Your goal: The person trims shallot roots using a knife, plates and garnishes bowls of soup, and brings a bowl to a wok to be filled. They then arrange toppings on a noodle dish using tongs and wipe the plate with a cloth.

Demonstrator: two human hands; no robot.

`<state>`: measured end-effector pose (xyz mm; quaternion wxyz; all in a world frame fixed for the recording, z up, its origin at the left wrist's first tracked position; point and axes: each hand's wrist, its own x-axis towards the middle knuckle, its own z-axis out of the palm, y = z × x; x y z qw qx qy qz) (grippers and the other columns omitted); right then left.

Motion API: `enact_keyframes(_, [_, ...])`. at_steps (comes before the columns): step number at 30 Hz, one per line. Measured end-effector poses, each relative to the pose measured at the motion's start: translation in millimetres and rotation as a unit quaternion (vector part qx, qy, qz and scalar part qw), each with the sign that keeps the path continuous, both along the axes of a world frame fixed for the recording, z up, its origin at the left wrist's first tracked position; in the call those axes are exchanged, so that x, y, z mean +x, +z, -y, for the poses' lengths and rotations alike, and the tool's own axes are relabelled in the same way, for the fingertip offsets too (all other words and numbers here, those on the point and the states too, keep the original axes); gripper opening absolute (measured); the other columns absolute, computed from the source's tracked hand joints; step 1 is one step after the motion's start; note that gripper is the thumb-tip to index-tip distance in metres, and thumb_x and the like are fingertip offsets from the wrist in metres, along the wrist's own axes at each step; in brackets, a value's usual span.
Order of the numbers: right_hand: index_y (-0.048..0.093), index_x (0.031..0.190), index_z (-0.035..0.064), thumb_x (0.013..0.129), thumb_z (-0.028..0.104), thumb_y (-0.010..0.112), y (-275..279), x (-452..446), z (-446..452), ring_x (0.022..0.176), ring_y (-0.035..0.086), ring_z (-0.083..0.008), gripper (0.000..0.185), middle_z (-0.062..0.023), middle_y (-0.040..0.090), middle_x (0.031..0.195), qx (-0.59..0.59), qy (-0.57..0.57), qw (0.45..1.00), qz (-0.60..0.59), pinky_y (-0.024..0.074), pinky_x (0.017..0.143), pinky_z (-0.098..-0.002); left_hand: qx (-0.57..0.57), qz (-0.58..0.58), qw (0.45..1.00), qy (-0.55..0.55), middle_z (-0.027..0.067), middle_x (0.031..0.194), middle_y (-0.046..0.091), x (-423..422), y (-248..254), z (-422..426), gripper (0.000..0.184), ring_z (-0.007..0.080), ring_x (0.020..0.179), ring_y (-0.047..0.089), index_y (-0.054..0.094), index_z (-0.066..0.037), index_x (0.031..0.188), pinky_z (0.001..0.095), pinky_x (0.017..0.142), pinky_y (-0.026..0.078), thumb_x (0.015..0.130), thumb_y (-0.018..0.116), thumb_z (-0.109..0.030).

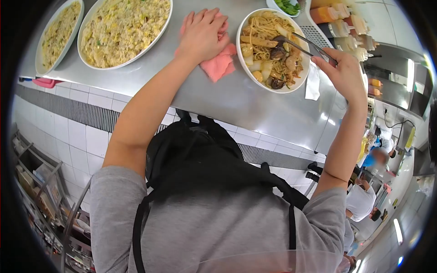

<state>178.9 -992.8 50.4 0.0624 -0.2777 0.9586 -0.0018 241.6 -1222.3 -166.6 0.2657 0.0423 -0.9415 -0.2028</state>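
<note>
My left hand [203,34] lies on a crumpled pink cloth [217,67] on the steel counter, its fingers bent over the cloth. In my right hand [339,73] is a pair of metal tongs [314,47], their tips reaching into a white bowl [240,50]. Noodles [264,29] fill that bowl, with dark mushroom pieces, pale vegetable chunks and brown strips among them. The tong tips are over the food near a dark mushroom piece; whether they pinch anything I cannot tell. A white paper napkin [312,83] lies beside the bowl, below my right hand.
Two large white dishes of fried rice [125,29] stand at the left of the counter [191,95]. A small bowl of chopped greens [287,6], a white perforated basket [314,32] and several sauce bottles [337,28] are at the back right. Other people [362,200] stand farther right.
</note>
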Motion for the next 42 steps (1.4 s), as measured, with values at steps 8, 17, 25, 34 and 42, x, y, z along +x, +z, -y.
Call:
enact_keyframes(8, [0.064,0.082,0.0078,0.073,0.036,0.06,-50.3,15.9,44.3,0.068,0.059,-0.0268,0.03,-0.0116,0.06,0.067,0.116,0.184,0.976,-0.026,0.0474,0.059,-0.0366,-0.007,0.0,1.0,-0.002,0.008,0.121,0.046,-0.1,1.7,0.2,0.039,0.0285,0.112,0.041,0.052,-0.016,0.11,0.048,0.098,0.026,0.072,0.052,-0.026])
enact_keyframes(17, [0.065,0.086,0.008,0.072,0.033,0.063,-11.8,-3.3,-20.4,0.061,0.058,-0.027,0.029,-0.012,0.058,0.062,0.098,0.041,0.994,0.039,0.0445,0.056,-0.0366,-0.005,0.023,1.0,0.0,0.0075,0.122,0.045,-0.5,5.3,-1.9,0.038,0.0279,0.113,0.04,0.052,-0.016,0.11,0.0467,0.098,0.026,0.073,0.052,-0.025])
enact_keyframes(25, [0.065,0.084,0.0079,0.072,0.036,0.063,-38.9,-2.1,24.2,0.067,0.059,-0.0279,0.031,-0.0099,0.061,0.071,0.135,0.161,0.975,-0.077,0.0471,0.06,-0.037,-0.017,0.018,1.0,-0.003,0.0066,0.121,0.046,-1.6,4.4,-1.8,0.037,0.0271,0.112,0.042,0.052,-0.015,0.11,0.0458,0.098,0.026,0.074,0.052,-0.024])
enact_keyframes(34, [0.065,0.088,0.0088,0.072,0.031,0.063,-1.5,-4.7,-5.8,0.073,0.059,-0.0271,0.027,-0.0096,0.062,0.075,0.172,0.107,0.977,-0.069,0.0468,0.062,-0.0375,-0.013,0.0,1.0,0.007,0.0068,0.119,0.048,0.6,3.7,-1.5,0.035,0.027,0.11,0.043,0.054,-0.016,0.108,0.0457,0.096,0.029,0.074,0.052,-0.025])
enact_keyframes(42, [0.061,0.088,0.0098,0.069,0.03,0.065,-31.6,37.7,-8.2,0.068,0.059,-0.0228,0.028,-0.0039,0.06,0.075,0.157,0.188,0.969,0.015,0.0469,0.057,-0.0335,-0.021,-0.007,1.0,0.006,0.0069,0.118,0.049,-2.1,0.2,-1.5,0.035,0.0268,0.109,0.044,0.055,-0.015,0.106,0.0452,0.095,0.029,0.073,0.053,-0.025])
